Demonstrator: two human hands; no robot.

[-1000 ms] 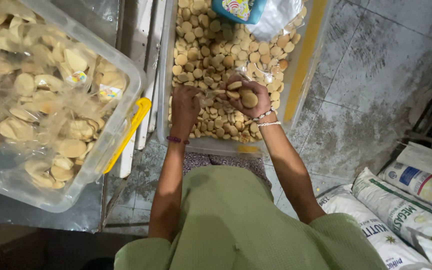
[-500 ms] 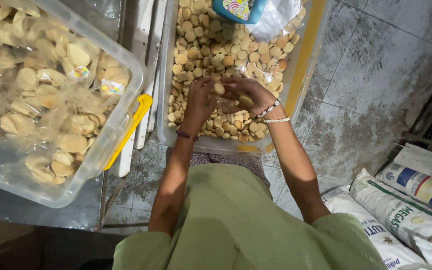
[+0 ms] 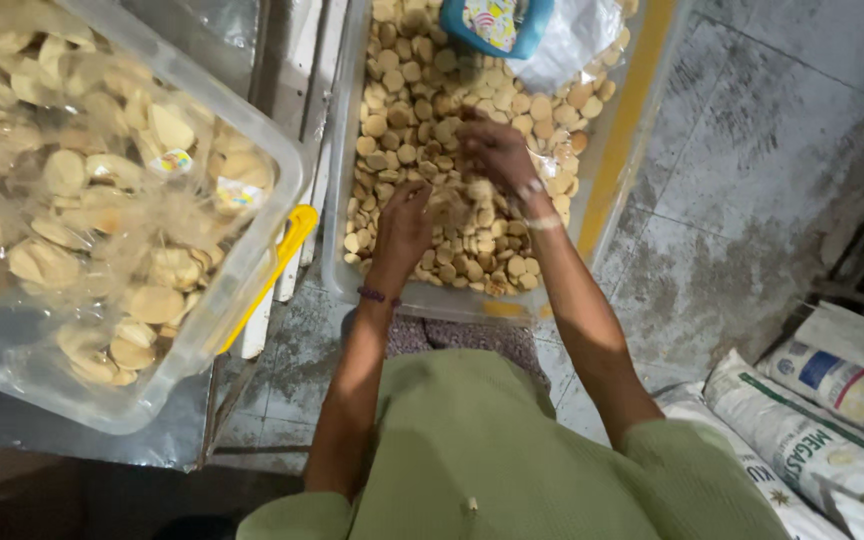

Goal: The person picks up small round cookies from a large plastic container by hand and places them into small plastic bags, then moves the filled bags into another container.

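A long clear plastic bin (image 3: 340, 262) on the floor is filled with small round pale biscuits (image 3: 422, 110). Both my hands are down inside it. My right hand (image 3: 497, 152) is blurred, back upward, with its fingers curled around a few biscuits at the middle of the pile; it wears bangles at the wrist. My left hand (image 3: 407, 218) is just below and to the left, fingertips touching blurred biscuits (image 3: 450, 207) between the two hands. I cannot tell whether it grips any. A dark thread band circles my left wrist.
A large clear tub (image 3: 252, 270) with a yellow latch (image 3: 287, 240) holds bagged larger biscuits at the left. A blue-lidded container (image 3: 497, 22) and clear plastic wrap (image 3: 572, 40) lie at the bin's far end. Printed white sacks (image 3: 822, 420) lie on the tiled floor at lower right.
My right hand moved farther up the bin, away from my body. My left hand followed it up and to the right, and both stayed close together over the biscuits.
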